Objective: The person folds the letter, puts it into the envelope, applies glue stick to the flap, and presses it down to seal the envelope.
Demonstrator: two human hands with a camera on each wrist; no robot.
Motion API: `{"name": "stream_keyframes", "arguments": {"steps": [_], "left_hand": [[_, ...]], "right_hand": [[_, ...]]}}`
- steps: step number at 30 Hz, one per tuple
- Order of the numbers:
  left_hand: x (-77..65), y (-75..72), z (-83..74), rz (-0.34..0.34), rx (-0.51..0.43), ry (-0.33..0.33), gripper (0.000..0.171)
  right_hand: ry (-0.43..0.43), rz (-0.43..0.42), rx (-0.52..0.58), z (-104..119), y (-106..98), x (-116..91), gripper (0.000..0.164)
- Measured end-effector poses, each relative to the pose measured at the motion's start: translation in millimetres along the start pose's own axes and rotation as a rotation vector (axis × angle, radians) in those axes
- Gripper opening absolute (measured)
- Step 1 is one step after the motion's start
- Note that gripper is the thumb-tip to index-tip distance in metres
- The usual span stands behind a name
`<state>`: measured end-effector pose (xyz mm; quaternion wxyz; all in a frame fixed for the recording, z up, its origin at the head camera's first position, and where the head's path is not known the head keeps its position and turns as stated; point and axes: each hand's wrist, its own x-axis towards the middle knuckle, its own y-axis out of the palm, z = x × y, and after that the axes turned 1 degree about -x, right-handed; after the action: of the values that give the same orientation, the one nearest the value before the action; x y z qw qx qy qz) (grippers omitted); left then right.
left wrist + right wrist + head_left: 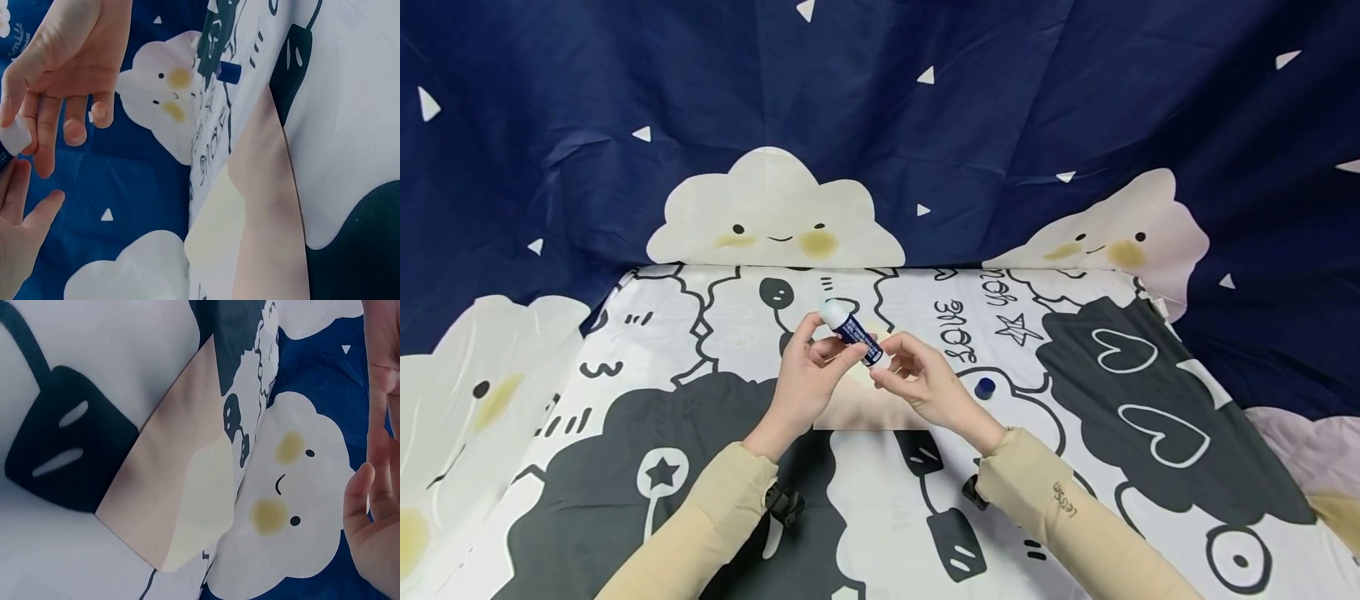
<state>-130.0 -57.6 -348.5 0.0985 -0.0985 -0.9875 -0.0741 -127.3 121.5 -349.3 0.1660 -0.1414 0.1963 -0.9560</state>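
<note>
A glue stick (852, 330) with a dark blue label is held tilted above the cloth, its pale end pointing up and to the left. My left hand (805, 371) grips its body between thumb and fingers. At the lower end, my right hand (931, 382) pinches the white base (17, 136) with thumb and forefinger, the other fingers loosely bent. A blue cap (985, 388) lies apart on the cloth, right of my right hand. Beneath the hands lies a pinkish sheet of paper (842, 412), with a pale yellow patch (206, 494) on it.
A black and white patterned cloth (880, 517) covers the table surface. Behind it hangs a dark blue curtain (850, 100) printed with clouds and small white triangles. The cloth meets the curtain along the back edge.
</note>
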Motion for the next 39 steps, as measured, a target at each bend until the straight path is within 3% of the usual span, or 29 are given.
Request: {"name": "stream_keyframes", "arguments": {"steps": [8,17,23,32,39], "left_hand": [[0.0,4.6,1.1,-0.057,-0.017,0.047,0.038],[0.9,6.3,2.2,-0.058,-0.017,0.043,0.038],[1.9,7.2,2.5,-0.064,-0.053,0.015,0.041],[2.3,4.2,3.7,-0.029,-0.011,-0.049,0.05],[2.0,-6.1,8.4,0.012,0.143,-0.105,0.058]], "right_hand": [[-0.001,-0.006,0.214,0,7,3,0.038],[-0.014,-0.093,0.171,-1,9,4,0.035],[0.005,-0.092,0.225,-1,9,3,0.034],[0.042,-0.113,0.228,-1,4,2,0.031],[0.057,-0.121,0.208,-3,-3,1,0.033]]}}
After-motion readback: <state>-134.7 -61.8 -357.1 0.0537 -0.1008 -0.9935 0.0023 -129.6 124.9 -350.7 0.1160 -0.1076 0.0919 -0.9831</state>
